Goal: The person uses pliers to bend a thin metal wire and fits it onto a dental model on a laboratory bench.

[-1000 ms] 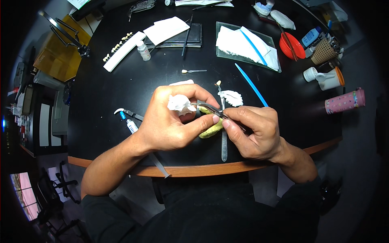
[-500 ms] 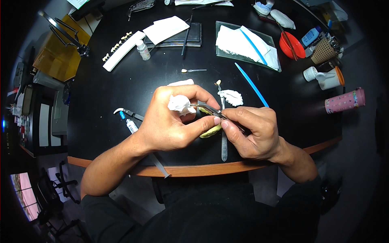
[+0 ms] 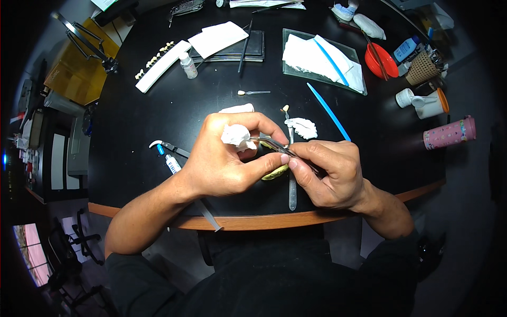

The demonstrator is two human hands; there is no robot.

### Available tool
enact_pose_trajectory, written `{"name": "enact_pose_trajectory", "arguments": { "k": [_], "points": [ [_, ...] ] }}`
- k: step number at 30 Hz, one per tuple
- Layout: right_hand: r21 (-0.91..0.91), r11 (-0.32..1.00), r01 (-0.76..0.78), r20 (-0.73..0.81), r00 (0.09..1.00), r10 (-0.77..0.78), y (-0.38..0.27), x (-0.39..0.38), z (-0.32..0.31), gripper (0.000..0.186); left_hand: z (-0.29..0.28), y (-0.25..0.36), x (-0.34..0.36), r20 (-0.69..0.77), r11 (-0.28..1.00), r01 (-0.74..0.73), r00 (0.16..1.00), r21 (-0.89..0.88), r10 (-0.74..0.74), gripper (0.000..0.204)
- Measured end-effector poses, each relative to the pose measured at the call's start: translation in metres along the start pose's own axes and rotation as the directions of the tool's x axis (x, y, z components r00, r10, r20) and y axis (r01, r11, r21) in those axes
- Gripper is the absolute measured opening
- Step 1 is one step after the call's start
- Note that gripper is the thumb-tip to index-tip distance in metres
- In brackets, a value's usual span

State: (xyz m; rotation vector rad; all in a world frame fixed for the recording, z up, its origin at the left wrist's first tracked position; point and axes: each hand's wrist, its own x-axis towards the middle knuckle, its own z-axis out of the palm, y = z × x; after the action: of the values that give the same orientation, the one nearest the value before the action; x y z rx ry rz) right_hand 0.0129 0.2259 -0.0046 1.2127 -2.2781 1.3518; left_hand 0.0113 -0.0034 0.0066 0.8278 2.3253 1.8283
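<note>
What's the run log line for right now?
right hand: holding metal instrument; left hand: thumb and finger at instrument; white wad: at instrument's tip; yellow-green piece: partly hidden

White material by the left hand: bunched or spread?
Bunched: the white material forms a crumpled lump by the left hand, near the metal tool.

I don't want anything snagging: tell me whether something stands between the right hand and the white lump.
No loose object visibly does. The right hand holds a slim metal tool whose bent tip appears to reach the white lump; the left hand frames that path with thumb and index finger.
</note>
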Motion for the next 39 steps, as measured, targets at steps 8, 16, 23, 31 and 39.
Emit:
{"name": "enact_pose_trajectory", "arguments": {
  "k": [8, 16, 23, 31, 39],
  "points": [
    [-0.018, 0.999, -0.035, 0.037, 0.999, 0.036, -0.003, 0.003, -0.008, 0.011, 0.004, -0.005, -0.002, -0.083, 0.981, 0.061, 0.994, -0.183, -0.077, 0.020],
    [0.001, 0.999, -0.035, 0.026, 0.999, 0.035, -0.003, 0.002, -0.002, 0.012, -0.003, 0.003, -0.001, 0.019, 0.999, 0.000, 1.000, 0.038, 0.000, 0.018],
    [-0.030, 0.999, -0.021, 0.029, 0.999, 0.022, -0.004, 0.005, -0.005, 0.012, 0.000, -0.004, -0.002, -0.082, 0.989, 0.017, 0.996, -0.144, -0.029, 0.019],
    [-0.025, 1.000, 0.008, 0.016, 1.000, -0.007, -0.002, 0.004, -0.005, 0.011, -0.003, 0.002, 0.000, -0.005, 1.000, 0.005, 1.000, -0.001, -0.005, 0.020],
    [-0.035, 0.999, 0.011, 0.029, 1.000, -0.010, -0.003, 0.002, -0.004, 0.012, -0.004, -0.001, 0.000, -0.015, 0.999, -0.025, 1.000, 0.032, 0.026, 0.021]
  ]
}}
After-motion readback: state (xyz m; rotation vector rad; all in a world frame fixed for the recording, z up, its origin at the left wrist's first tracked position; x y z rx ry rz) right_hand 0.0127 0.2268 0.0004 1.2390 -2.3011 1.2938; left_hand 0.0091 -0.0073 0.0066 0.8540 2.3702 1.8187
